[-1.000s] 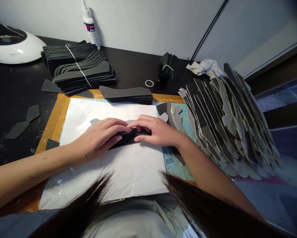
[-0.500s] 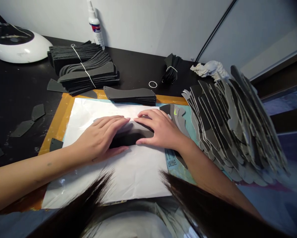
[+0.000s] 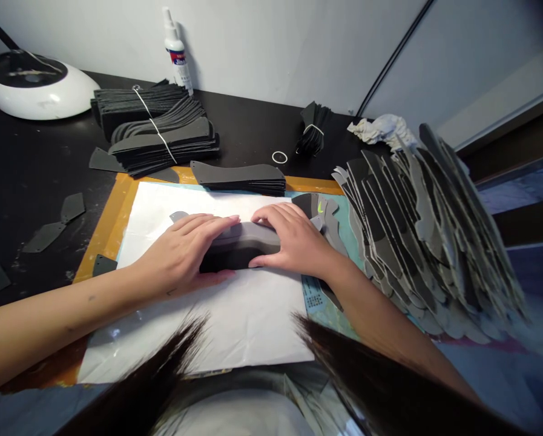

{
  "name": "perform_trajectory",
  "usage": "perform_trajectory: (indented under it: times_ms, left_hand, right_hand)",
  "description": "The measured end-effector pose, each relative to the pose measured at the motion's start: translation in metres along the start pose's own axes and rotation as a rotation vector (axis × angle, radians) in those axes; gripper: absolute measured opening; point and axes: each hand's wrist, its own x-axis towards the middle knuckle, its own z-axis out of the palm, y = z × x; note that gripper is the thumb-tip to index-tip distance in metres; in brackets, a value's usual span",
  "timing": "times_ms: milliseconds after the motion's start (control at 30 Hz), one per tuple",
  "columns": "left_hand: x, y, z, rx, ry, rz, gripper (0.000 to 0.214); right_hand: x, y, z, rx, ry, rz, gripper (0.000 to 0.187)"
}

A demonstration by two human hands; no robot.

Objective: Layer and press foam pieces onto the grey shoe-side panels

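Note:
A dark grey curved cut piece [image 3: 241, 245] lies on a white sheet [image 3: 235, 303] in the middle of the desk. My left hand [image 3: 180, 254] lies flat on its left part, fingers stretched out and pressing down. On the piece's right part rests my right hand [image 3: 293, 239], its fingers also flat and its thumb at the near edge. A pale grey piece [image 3: 179, 215] peeks out beyond my left fingers.
A big fanned heap of grey pieces [image 3: 425, 224] fills the right. Bundled black stacks [image 3: 162, 130], a smaller stack [image 3: 241, 177], a glue bottle [image 3: 177, 51], a white lamp base [image 3: 37, 91], a rubber band [image 3: 279, 157] and a crumpled rag [image 3: 382, 128] stand behind. Loose scraps [image 3: 48, 227] lie left.
Both hands slid slightly apart along the dark piece, and my fingers flattened on it. The camera shifted a little, so the scene sits further right.

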Motion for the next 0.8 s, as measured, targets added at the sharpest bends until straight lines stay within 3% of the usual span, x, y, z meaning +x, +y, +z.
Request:
perform_trajectory:
  times_ms: [133, 267, 333, 467, 600, 800]
  left_hand:
    - [0.000, -0.001, 0.000, 0.018, 0.014, 0.016, 0.072]
    - [-0.001, 0.002, 0.000, 0.062, 0.019, 0.025, 0.076]
    - [-0.001, 0.004, -0.003, 0.082, 0.108, 0.007, 0.081]
    - [0.001, 0.002, -0.012, 0.003, 0.421, -0.217, 0.073]
    - [0.003, -0.013, -0.010, -0.289, 0.539, -0.451, 0.059]
    - [-0.001, -0.023, -0.001, -0.540, 0.319, -0.492, 0.037]
  right_hand:
    - [0.000, -0.001, 0.001, 0.010, -0.014, 0.042, 0.054]
    - [-0.001, -0.002, 0.000, -0.004, 0.067, 0.077, 0.038]
    - [-0.002, -0.002, -0.002, -0.014, 0.138, 0.123, 0.034]
    - [-0.002, 0.001, -0.003, 0.078, 0.337, 0.224, 0.034]
    - [-0.001, 0.002, -0.002, 0.248, 0.459, 0.309, 0.034]
    - [0.003, 0.002, -0.002, 0.331, 0.435, 0.365, 0.031]
